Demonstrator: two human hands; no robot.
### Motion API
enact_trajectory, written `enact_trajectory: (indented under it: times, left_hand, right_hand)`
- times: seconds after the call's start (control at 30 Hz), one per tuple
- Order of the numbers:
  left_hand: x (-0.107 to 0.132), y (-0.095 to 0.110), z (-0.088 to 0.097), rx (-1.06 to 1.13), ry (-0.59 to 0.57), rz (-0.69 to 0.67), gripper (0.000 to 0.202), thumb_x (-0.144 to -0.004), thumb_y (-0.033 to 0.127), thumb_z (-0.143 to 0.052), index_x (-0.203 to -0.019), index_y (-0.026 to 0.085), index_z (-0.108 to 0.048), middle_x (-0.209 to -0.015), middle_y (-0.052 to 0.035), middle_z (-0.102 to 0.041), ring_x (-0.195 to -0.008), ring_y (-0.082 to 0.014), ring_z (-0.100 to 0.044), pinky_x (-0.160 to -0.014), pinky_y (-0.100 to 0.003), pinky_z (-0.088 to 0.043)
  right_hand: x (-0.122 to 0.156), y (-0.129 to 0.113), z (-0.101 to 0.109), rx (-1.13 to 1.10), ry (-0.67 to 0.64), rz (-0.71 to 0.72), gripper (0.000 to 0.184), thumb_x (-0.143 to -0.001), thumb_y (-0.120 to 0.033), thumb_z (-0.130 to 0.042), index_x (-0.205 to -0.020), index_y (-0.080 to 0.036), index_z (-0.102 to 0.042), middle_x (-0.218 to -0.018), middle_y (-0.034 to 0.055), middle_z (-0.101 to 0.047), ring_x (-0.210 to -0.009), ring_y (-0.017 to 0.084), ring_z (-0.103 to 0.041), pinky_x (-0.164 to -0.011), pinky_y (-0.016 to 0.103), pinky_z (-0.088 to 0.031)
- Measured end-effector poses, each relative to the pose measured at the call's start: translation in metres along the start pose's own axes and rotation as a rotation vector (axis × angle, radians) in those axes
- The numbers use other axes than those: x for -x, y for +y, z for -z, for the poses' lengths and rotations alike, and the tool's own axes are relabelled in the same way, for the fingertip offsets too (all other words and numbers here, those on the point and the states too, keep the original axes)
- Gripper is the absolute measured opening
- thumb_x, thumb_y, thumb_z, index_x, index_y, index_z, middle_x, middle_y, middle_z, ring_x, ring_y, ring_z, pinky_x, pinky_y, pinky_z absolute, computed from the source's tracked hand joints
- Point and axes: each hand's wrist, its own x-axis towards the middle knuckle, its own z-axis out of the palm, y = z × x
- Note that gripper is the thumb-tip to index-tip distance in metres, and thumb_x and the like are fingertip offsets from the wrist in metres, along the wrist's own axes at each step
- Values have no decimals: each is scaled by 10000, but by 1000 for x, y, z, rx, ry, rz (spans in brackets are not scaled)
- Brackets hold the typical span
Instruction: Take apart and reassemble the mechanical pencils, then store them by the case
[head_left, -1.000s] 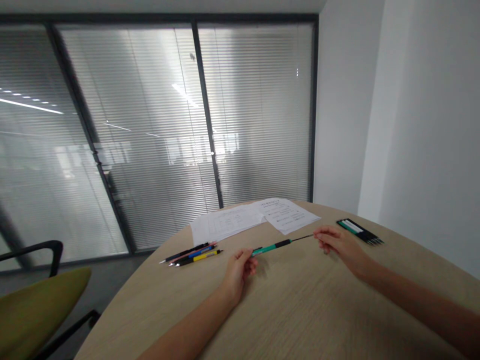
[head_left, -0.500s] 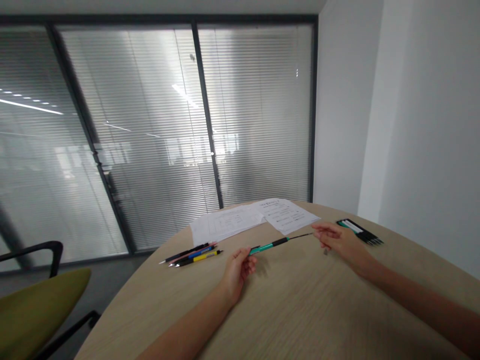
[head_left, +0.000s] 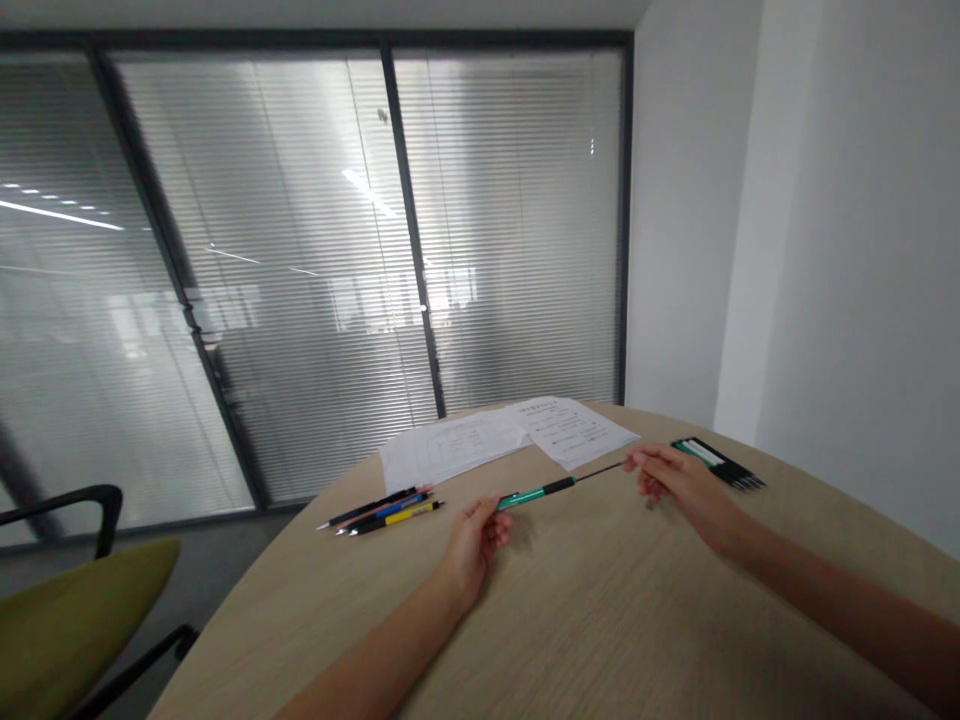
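Note:
My left hand (head_left: 471, 550) is closed around the rear end of a green pen barrel (head_left: 525, 498) with a black grip, held just above the table and pointing right. A thin dark pen refill (head_left: 598, 471) sticks out of the barrel's front end. At its far end, the thumb and fingertips of my right hand (head_left: 667, 475) pinch the refill. On the tabletop below the right fingers lies a small greyish piece (head_left: 649, 504), too small to name.
Several pens (head_left: 390, 512), among them yellow and blue ones, lie left of my left hand. Printed papers (head_left: 457, 445) rest at the table's (head_left: 570, 620) far edge. Behind my right hand is a row of black and green pens (head_left: 718, 462). A green chair (head_left: 82, 610) stands at left.

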Motion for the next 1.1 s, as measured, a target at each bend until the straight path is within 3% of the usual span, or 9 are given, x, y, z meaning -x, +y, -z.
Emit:
enact_trajectory:
  times: [0.13,0.3,0.43,0.63,0.83,1.1]
  left_hand:
    - [-1,0,1,-9,-7,-2,140,-697,190,-560,-589,128,-496,-452,16,-547,-359,-45,-447,-366,-140,-329]
    - [0,1,0,-25,-1,15,142,-704,196,-555,-592,128,-501,-452,18,-547,-362,-45,-456,-379,-136,-345]
    - [2,2,-1,-27,7,17,140,-699,198,-563,-593,132,-501,-455,22,-547,-363,-45,-456,-384,-140,-346]
    - [2,2,-1,-26,2,20,153,-693,202,-571,-584,133,-489,-451,22,-542,-362,-47,-454,-379,-144,-337]
    - [2,1,-1,-38,-33,10,162,-676,215,-589,-588,136,-479,-454,22,-541,-370,-49,-453,-372,-145,-328]
    - [2,1,-1,-57,-23,15,156,-670,221,-592,-590,136,-488,-455,22,-544,-365,-52,-454,-374,-152,-324]
  right_hand:
    - [4,-4,-2,-115,-21,-35,208,-670,-371,-577,-754,-182,-594,-780,29,-626,-512,84,-513,-436,208,-385]
    - [6,-4,-5,-354,-195,-142,165,-713,-324,-561,-815,-199,-596,-984,42,-612,-676,110,-580,-513,195,-441]
    - [5,1,-7,-495,-236,-219,127,-743,-301,-534,-776,-196,-596,-956,41,-629,-791,125,-589,-628,205,-472]
    - [8,0,-12,-491,-219,-200,162,-779,-316,-477,-786,-197,-586,-948,57,-636,-845,143,-591,-763,247,-455]
    - [10,1,-14,-541,-250,-210,110,-771,-314,-494,-736,-210,-506,-903,48,-653,-815,149,-607,-713,261,-469]
    - [16,-5,-18,-471,-247,-163,191,-736,-392,-524,-755,-214,-458,-921,66,-648,-810,179,-610,-650,290,-472]
